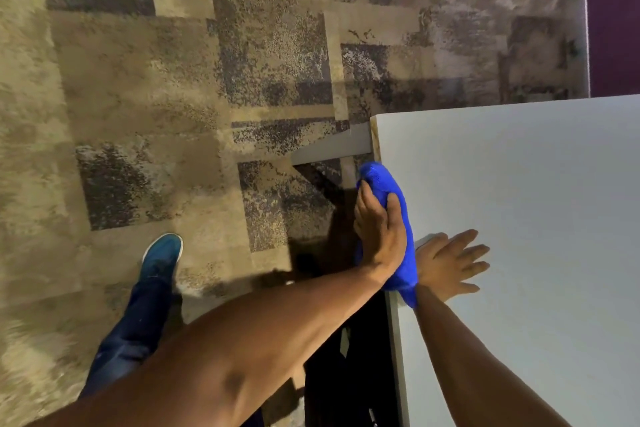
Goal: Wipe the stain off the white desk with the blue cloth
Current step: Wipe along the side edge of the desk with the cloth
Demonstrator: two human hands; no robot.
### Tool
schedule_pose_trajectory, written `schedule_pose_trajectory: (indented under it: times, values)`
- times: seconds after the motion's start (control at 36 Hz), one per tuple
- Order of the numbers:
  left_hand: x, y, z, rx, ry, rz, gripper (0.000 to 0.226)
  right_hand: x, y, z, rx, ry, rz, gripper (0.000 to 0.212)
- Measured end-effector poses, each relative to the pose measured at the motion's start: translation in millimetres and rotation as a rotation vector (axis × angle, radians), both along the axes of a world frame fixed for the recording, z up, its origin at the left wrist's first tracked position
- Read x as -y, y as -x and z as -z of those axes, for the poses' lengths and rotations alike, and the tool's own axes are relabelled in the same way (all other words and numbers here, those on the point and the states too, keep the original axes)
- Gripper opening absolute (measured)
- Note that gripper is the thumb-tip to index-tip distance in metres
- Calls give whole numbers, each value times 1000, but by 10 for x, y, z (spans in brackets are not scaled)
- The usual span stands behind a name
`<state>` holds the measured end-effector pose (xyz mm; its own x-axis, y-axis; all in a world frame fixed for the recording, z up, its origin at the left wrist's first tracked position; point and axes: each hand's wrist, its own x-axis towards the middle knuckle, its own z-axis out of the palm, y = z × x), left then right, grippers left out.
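The white desk (519,201) fills the right half of the view, its left edge running top to bottom. A brownish stain (374,139) marks that edge near the far corner. My left hand (379,229) presses the blue cloth (388,184) flat against the desk's left edge, fingers pointing toward the stain; the cloth's far end lies just short of it. My right hand (450,262) rests flat on the desk top beside the cloth, fingers spread, holding nothing.
Patterned beige and dark carpet (173,97) covers the floor to the left. My leg in jeans and a blue shoe (162,253) stands on it. A grey desk support (332,149) juts out under the far corner. A purple wall (616,17) stands at top right.
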<state>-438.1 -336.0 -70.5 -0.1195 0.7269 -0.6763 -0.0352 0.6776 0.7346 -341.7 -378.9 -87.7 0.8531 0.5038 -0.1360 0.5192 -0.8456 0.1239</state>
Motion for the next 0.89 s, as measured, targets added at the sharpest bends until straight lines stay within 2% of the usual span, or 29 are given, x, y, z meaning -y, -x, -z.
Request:
schedule_pose_trajectory:
  times: [0.11,0.33,0.53,0.78,0.89]
  values:
    - [-52,12,-22,83,-104,-25,61,15,-20,3,2,3,0,56]
    - [-121,-11,18,130,-139,-48,62,-1,-30,3,16,46,4,57]
    - [-558,33,106,68,-157,-114,62,-9,32,-21,-31,-50,-5,65]
    - [-1044,159,127,8,-232,-111,59,6,31,20,-15,-19,1,58]
    - [-1280,257,97,6,-279,-106,55,15,25,5,-13,-24,-18,63]
